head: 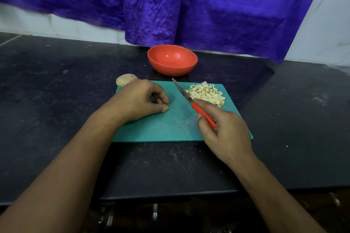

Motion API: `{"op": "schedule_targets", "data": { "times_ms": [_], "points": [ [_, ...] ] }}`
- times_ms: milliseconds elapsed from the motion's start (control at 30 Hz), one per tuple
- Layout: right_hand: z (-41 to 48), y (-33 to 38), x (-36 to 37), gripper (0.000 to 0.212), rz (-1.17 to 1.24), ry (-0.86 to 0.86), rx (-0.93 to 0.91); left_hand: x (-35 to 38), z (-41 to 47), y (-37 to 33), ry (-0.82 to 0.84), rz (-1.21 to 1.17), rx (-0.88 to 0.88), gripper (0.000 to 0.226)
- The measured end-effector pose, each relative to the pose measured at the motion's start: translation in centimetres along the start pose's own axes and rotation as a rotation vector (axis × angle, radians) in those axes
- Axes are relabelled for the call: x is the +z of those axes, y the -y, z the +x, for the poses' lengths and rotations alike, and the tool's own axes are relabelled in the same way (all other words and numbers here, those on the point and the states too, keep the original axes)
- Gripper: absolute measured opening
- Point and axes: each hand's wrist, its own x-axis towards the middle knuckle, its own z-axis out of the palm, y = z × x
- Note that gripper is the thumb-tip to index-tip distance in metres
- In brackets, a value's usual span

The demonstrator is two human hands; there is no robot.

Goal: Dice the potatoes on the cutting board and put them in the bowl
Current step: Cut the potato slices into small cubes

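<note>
Now | L grip (pixel 136 98) pinches potato bit (pixel 166 107) on board (pixel 161 128) | R grip (pixel 225 128) clamped on knife (pixel 182 91)

Half hidden behind the left hand (pixel 140 98): whole potato (pixel 125 79) at the far left corner of the cutting board (pixel 161 128). Pinched in that hand, a pale scrap (pixel 166 107), too small to tell. Buried in the right hand (pixel 225 130): rear of the knife (pixel 186 95) handle and part of the board's near edge. Cut off at top: purple cloth (pixel 208 5).

Purple cloth (pixel 208 5) hangs over white tiled wall (pixel 37 22) — dark stone counter (pixel 56 81) below; metal fittings (pixel 155 212), perhaps handles, underneath.
</note>
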Motion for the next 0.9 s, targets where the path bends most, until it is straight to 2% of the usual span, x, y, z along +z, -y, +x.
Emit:
{"op": "schedule_targets", "data": {
  "times_ms": [233, 567, 700, 900],
  "points": [
    [0.0, 0.2, 0.0, 0.043, 0.003, -0.012, 0.019, 2.6, 1.4, -2.0, -0.166, 0.116, 0.065, 0.010],
    [0.0, 0.6, -0.3, 0.042, -0.031, -0.015, 0.045, 2.6, 1.4, -1.0, -0.211, 0.184, 0.051, 0.012],
    [-0.1, 0.8, -0.3, 0.043, -0.055, 0.003, 0.036, 3.0, 1.6, -1.2, -0.237, 0.148, 0.036, 0.019],
    [-0.1, 1.2, -0.5, 0.042, -0.073, -0.004, 0.015, 3.7, 1.8, -1.8, -0.283, 0.158, -0.009, 0.011]
  ]
}}
